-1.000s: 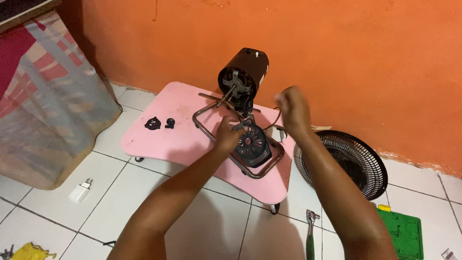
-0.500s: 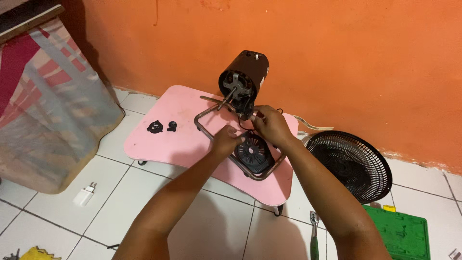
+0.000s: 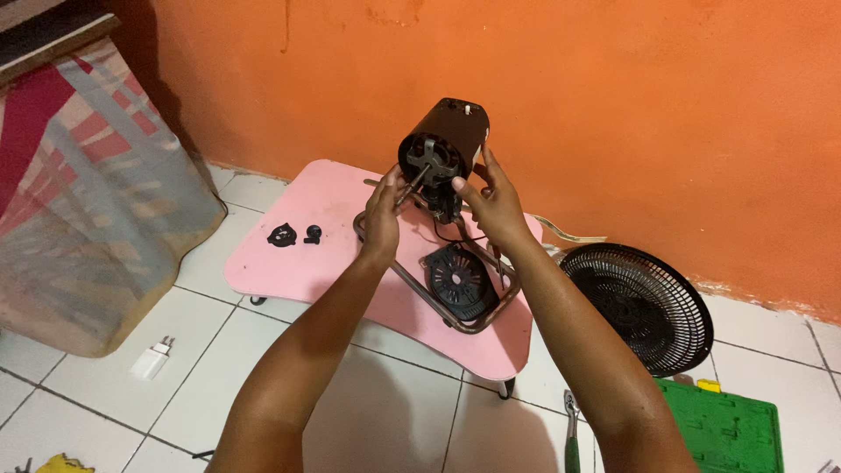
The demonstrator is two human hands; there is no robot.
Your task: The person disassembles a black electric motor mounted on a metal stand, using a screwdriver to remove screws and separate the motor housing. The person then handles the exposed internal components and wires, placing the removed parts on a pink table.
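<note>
Two hands, dark cylindrical fan motor

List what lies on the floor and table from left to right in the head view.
Striped bag → white charger → two small black parts → left hand → fan motor → right hand → fan grille → green case.

Between your hands you have a dark brown, cylindrical fan motor housing with a grey metal front. Under it lies a low table with a plain pink top, carrying a round black plastic motor cover and two small black plastic parts. The wall is flat orange, the floor tiles white with dark joints. You see a black wire fan grille, a green plastic tool case and a red, white and grey striped woven bag.
</note>
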